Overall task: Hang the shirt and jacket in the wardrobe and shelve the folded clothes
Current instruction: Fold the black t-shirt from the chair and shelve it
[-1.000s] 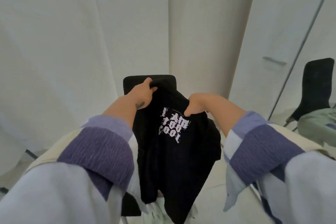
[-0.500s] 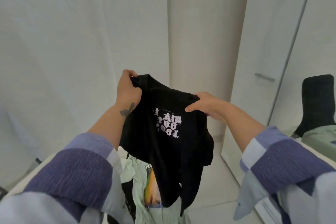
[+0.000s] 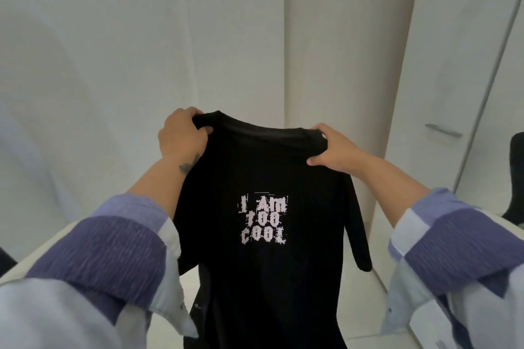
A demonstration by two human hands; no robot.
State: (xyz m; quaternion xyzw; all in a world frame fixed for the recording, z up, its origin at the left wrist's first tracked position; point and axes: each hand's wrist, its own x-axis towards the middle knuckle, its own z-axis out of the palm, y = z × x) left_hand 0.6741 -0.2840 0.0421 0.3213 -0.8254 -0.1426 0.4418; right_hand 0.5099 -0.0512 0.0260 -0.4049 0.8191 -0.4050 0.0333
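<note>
Holding the black cotton T-shirt with white lettering [image 3: 263,207] up before the white wardrobe doors [image 3: 442,71], I am pinching its shoulders with both hands' fingers [image 3: 198,133], risking uneven slipping if either pinch loosens.

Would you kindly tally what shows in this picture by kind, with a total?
Black T-shirts: 1, the black T-shirt, held up by its shoulders
Hands: 2, the left hand and the right hand, each gripping a shoulder
Door handles: 1, the door handle
Total: 4
</note>
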